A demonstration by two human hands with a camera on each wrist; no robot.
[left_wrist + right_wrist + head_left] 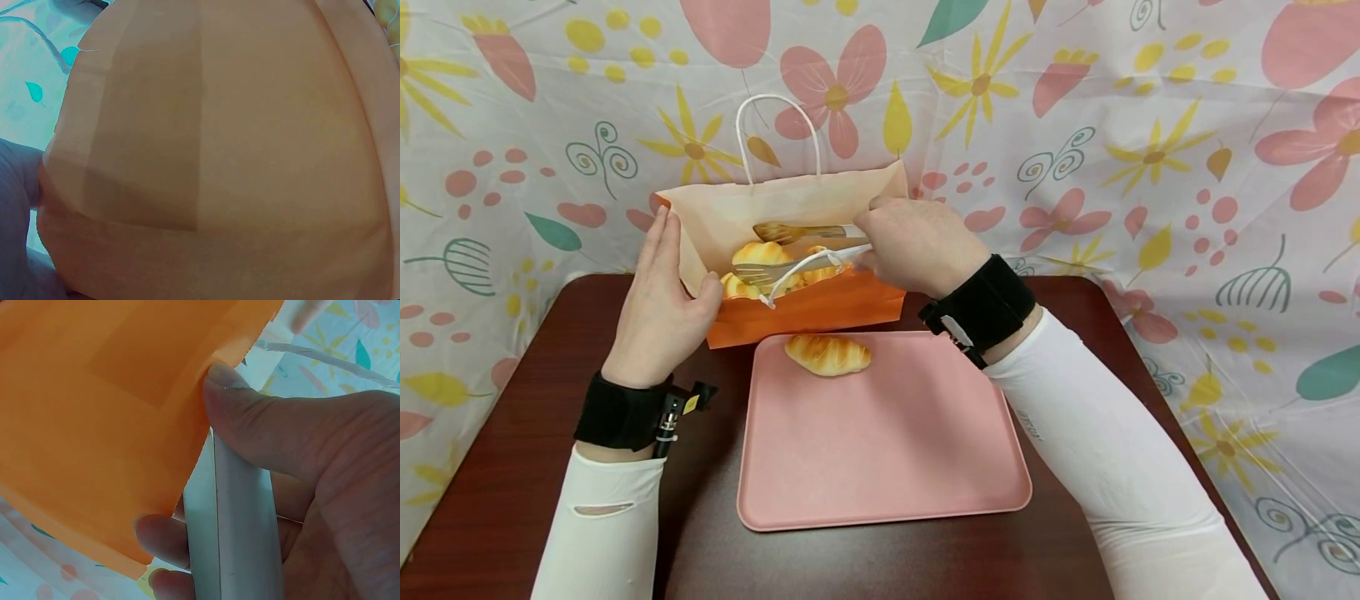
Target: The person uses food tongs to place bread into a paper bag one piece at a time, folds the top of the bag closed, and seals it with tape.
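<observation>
An orange paper bag (805, 317) with a pale inside stands at the back, its mouth open toward me. Several golden bread rolls (758, 254) show inside it. My right hand (921, 242) grips the pale handles of a pair of serving tongs (842, 248) at the bag's right rim. Both tong heads are in the bag mouth, spread apart above and over the rolls. In the right wrist view, the thumb (240, 412) lies against the orange paper. My left hand (662, 308) touches the bag's left side, fingers extended along it and thumb by the front rim.
One bread roll (827, 355) lies at the back edge of a pink tray (880, 450), just in front of the bag. White twisted handles (778, 97) rise from the bag's back rim and droop over its front. A flowered cloth (1075, 125) hangs behind the dark table (1075, 550).
</observation>
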